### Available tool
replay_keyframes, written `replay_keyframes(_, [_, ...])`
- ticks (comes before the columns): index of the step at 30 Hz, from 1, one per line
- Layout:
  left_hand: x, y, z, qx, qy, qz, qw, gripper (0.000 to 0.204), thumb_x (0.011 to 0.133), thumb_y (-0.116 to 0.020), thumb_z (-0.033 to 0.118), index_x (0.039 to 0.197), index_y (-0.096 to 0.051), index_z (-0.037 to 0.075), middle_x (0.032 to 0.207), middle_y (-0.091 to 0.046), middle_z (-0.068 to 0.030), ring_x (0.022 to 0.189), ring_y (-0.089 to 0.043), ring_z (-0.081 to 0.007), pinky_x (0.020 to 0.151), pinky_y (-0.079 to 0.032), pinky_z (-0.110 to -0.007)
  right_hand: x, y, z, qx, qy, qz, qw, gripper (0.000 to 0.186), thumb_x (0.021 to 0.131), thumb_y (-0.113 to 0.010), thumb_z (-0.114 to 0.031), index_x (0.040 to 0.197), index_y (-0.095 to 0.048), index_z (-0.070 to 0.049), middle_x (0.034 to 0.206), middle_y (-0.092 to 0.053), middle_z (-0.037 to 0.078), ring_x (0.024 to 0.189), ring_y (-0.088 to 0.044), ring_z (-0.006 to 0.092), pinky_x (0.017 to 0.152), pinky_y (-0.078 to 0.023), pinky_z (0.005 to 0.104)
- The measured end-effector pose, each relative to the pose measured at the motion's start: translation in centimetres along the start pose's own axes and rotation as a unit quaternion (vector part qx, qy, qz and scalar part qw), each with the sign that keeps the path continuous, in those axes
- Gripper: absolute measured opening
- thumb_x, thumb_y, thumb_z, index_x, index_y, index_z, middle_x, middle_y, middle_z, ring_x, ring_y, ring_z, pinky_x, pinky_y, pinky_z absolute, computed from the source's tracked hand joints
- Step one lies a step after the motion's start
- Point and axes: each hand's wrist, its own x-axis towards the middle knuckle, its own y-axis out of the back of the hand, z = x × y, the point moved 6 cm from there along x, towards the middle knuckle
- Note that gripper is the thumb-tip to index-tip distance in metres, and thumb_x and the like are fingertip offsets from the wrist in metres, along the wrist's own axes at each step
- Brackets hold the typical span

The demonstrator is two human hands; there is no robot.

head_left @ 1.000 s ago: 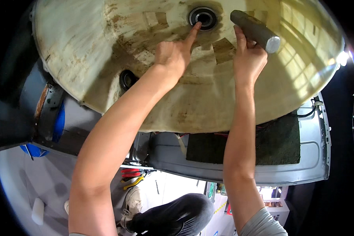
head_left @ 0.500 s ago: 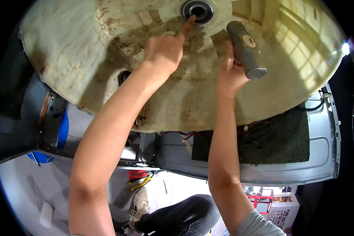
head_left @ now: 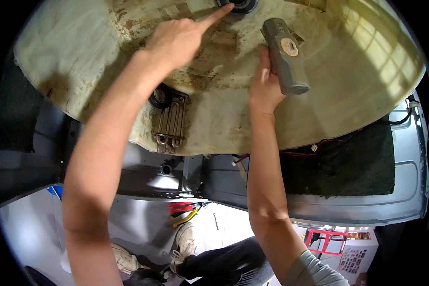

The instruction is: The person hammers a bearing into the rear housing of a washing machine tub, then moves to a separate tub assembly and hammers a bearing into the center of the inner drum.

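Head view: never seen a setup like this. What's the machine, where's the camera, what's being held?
There's no robot: these are a person's own bare hands. All the pictures come from the left of two fisheye cameras worn on the head, looking down, so straight edges bend near the rim.

The left hand points its index finger at a dark ring cut off by the top edge; contact is hard to judge. The right hand holds a hammer, its grey head facing up at us.

Below them is a large, stained cream shell with looped metal rods in it, over a grey metal casing. Red- and yellow-handled tools lie on the floor.
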Motion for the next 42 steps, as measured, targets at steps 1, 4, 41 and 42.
replay_keyframes(1, [0.4, -0.4, -0.4, 0.028, -0.068, 0.042, 0.996, 0.092, 0.081, -0.048, -0.003, 0.156, -0.010, 0.033, 0.083, -0.064, -0.0199, 0.060, -0.063, -0.0316, 0.055, -0.052, -0.043, 0.0, -0.4, 0.3, -0.003, 0.018, 0.020, 1.000, 0.018, 0.087, -0.073, -0.014, 0.093, -0.068, 0.003, 0.086, -0.071, 0.011, 0.076, -0.066, 0.0264, 0.071, -0.050, 0.0377])
replay_keyframes(4, [1.5, -1.0, -2.1, -0.011, -0.109, 0.113, 0.988, 0.100, 0.077, -0.051, -0.007, 0.154, -0.010, 0.043, 0.064, -0.059, -0.0165, 0.054, -0.061, -0.0282, 0.055, -0.053, -0.042, 0.3, -3.9, 3.7, -0.104, -0.079, -0.092, 0.987, 0.021, 0.086, -0.074, -0.016, 0.097, -0.067, 0.001, 0.090, -0.071, 0.012, 0.081, -0.067, 0.0292, 0.074, -0.050, 0.0383])
replay_keyframes(41, [-8.5, 2.4, -8.6, -0.190, -0.045, 0.314, 0.929, 0.050, 0.093, -0.056, 0.007, 0.141, -0.046, 0.013, 0.076, -0.056, -0.0055, 0.054, -0.051, -0.0129, 0.053, -0.040, -0.028, -2.6, -3.2, -0.8, -0.056, 0.013, -0.088, 0.994, 0.022, 0.080, -0.074, -0.004, 0.097, -0.059, -0.002, 0.079, -0.064, 0.011, 0.067, -0.059, 0.0189, 0.065, -0.050, 0.0308])
replay_keyframes(42, [-9.3, 2.0, -8.6, -0.195, -0.047, 0.311, 0.929, 0.049, 0.092, -0.057, 0.006, 0.140, -0.046, 0.014, 0.076, -0.055, -0.0051, 0.054, -0.050, -0.0120, 0.053, -0.040, -0.028, -2.6, -3.3, -1.2, -0.057, 0.038, -0.094, 0.993, 0.022, 0.080, -0.074, -0.003, 0.096, -0.059, -0.002, 0.078, -0.063, 0.012, 0.066, -0.059, 0.0203, 0.063, -0.050, 0.0309])
